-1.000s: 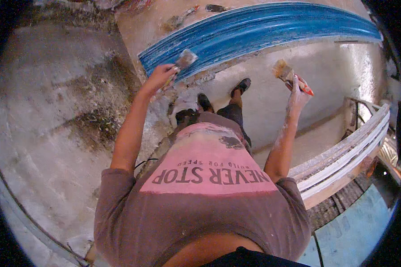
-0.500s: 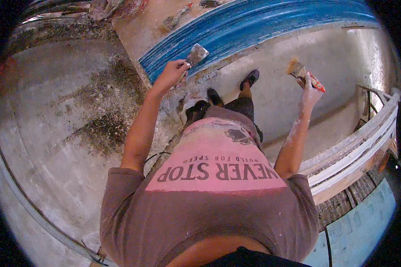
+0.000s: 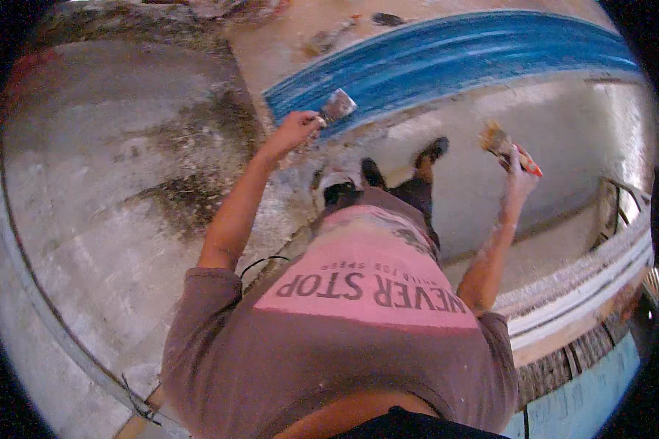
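So my left hand is clenched around the handle of a flat metal scraper, arm stretched out in front of me, blade end sitting right at the near edge of the long blue ribbed moulding strip. Can't tell for sure if the blade is actually touching the blue or just hovering at the edge. My right hand is raised off to the side, gripping a paintbrush with a red handle and pale bristles, bristles pointing up and away from me, well apart from the blue strip. That strip lies on a tan board across the top of the view. Below me is the stained grey concrete floor, my dark shoes near the strip. A white profiled moulding lies off to my right.
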### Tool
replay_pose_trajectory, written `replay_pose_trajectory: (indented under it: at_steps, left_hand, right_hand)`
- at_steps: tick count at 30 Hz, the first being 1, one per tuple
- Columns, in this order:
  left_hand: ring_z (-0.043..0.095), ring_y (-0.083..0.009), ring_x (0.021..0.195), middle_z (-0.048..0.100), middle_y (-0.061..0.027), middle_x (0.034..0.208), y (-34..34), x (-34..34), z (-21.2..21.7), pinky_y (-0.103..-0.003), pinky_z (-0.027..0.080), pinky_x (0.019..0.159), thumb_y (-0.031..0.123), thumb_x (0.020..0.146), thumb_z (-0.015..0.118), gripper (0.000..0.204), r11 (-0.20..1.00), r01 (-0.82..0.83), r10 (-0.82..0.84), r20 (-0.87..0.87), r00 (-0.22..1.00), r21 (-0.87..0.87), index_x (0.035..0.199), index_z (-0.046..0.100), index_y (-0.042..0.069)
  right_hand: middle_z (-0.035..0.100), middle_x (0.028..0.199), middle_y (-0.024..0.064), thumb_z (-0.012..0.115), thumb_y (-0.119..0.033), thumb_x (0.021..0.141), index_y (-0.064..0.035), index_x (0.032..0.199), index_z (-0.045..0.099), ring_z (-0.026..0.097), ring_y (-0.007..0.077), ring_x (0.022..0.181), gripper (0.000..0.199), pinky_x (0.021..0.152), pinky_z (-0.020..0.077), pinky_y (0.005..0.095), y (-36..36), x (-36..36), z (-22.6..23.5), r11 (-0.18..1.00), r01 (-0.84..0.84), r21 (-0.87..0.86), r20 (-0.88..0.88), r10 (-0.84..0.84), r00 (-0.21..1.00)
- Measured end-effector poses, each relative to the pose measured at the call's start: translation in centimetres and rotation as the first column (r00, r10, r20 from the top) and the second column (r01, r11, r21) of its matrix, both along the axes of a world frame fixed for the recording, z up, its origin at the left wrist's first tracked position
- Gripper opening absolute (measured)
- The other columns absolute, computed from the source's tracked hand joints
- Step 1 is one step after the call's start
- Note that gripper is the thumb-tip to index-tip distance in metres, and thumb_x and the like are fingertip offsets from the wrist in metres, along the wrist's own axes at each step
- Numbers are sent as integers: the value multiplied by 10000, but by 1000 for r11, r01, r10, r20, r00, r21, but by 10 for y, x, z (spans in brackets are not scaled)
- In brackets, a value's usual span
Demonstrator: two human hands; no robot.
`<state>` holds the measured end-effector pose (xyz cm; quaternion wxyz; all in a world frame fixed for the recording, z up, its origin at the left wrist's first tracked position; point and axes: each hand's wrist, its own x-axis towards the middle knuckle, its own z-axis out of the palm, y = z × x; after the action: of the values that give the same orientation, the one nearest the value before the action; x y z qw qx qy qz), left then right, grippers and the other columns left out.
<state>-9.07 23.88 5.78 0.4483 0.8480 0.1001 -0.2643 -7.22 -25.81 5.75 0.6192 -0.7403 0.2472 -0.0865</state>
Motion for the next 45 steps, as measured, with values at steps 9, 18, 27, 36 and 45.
replay_pose_trajectory:
  at_steps: [9,18,27,36,45]
  left_hand:
    - [559,-114,537,610,-32,659,-4,7,-14,-309,414,438,248,978,577,294,993,-72,69,-39,997,-90,810,654,19]
    - [512,-108,501,559,-19,616,-23,17,-18,-302,388,421,258,979,593,266,987,1,0,3,1000,-163,887,655,16]
    - [667,-328,803,689,-167,870,-85,42,-23,-423,522,756,266,972,586,302,992,64,-85,196,977,109,1046,648,-20]
    - [634,-410,1048,665,-267,1109,-164,100,-31,-463,497,916,300,980,567,390,968,126,-193,321,927,218,1198,619,-20]
    - [611,-448,1094,639,-303,1160,-162,104,-23,-465,488,938,254,960,572,419,968,168,-219,302,928,187,1230,596,-65]
  right_hand:
    - [708,925,134,694,-127,919,83,1024,686,711,190,775,235,648,632,318,13,-12,-17,998,-29,61,-1,29,1000]
    - [705,975,144,704,-167,922,72,1092,673,710,189,822,295,663,620,314,14,-18,-13,996,-80,26,-52,81,995]
    - [703,993,118,702,-160,922,56,1087,679,701,182,841,273,672,615,303,10,-16,-23,993,-67,98,-84,75,994]
    - [707,970,128,715,-171,912,57,1074,679,705,182,805,282,662,610,296,5,-15,-18,995,-9,95,-72,15,997]
    - [711,955,118,717,-168,910,58,1079,674,707,174,808,286,644,599,289,-71,-6,-35,984,140,110,-150,-123,981]
